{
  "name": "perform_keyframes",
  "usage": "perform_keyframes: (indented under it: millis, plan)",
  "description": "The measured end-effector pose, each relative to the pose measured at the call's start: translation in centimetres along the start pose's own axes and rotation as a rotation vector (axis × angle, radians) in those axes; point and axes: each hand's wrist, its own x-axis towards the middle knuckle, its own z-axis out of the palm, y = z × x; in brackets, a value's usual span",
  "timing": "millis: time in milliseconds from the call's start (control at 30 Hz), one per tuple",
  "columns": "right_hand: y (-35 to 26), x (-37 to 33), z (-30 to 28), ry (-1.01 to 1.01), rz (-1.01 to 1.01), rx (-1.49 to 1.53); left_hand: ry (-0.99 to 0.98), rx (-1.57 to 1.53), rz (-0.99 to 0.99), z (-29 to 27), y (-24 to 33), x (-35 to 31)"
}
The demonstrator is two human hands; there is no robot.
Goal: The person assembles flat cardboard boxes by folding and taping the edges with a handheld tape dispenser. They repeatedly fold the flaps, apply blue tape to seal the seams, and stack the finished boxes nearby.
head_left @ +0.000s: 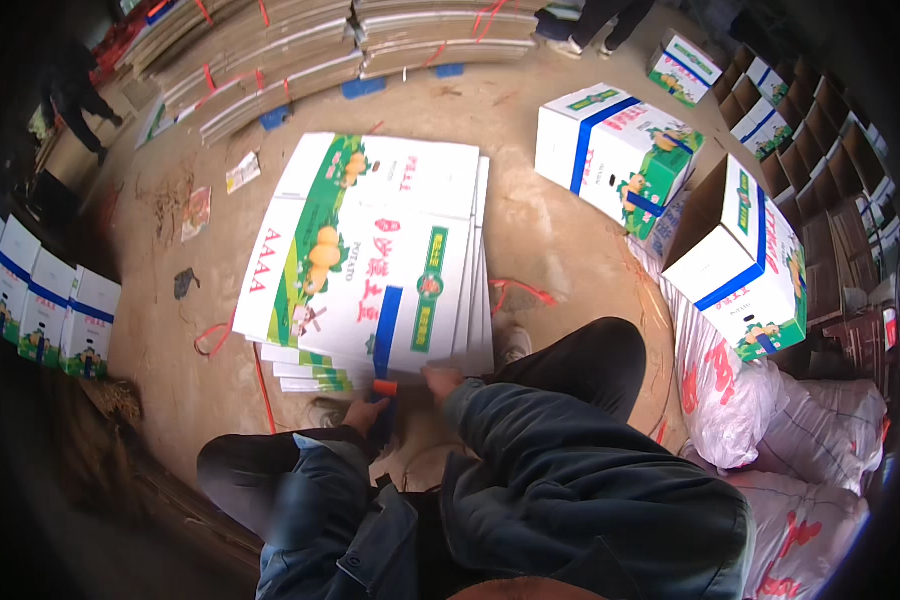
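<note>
A stack of flattened white potato cartons with green and yellow print lies on the floor before me. A strip of blue tape runs up from the near edge of the top carton. At the strip's lower end, my left hand is closed round a tape dispenser with an orange part and a blue roll. My right hand is at the same near edge, right of the tape, fingers closed at the carton; its fingertips are partly hidden.
Two formed cartons with blue tape, one closed-looking and one open, stand at right. Stuffed white sacks lie near my right knee. Upright cartons stand at left. Flat cardboard stacks and other people's legs are at the back.
</note>
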Motion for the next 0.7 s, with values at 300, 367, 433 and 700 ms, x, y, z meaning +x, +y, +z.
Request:
perform_keyframes:
  millis: [300,367,433,700]
  plan:
    - [6.1,7.4,0.7,-0.112,0.000,0.595,0.024,-0.115,-0.130,-3.2,-0.2,-1.8]
    - [5.2,7.5,-0.2,0.027,0.007,0.331,0.016,-0.240,-0.141,-3.5,0.5,-2.8]
    - [2.7,5.6,-1.1,0.073,-0.101,0.261,0.059,-0.248,-0.121,-3.9,1.2,-3.2]
    - [-11.4,-10.0,-4.5,0.287,-0.462,0.573,0.139,-0.109,0.170,-2.7,6.1,-5.4]
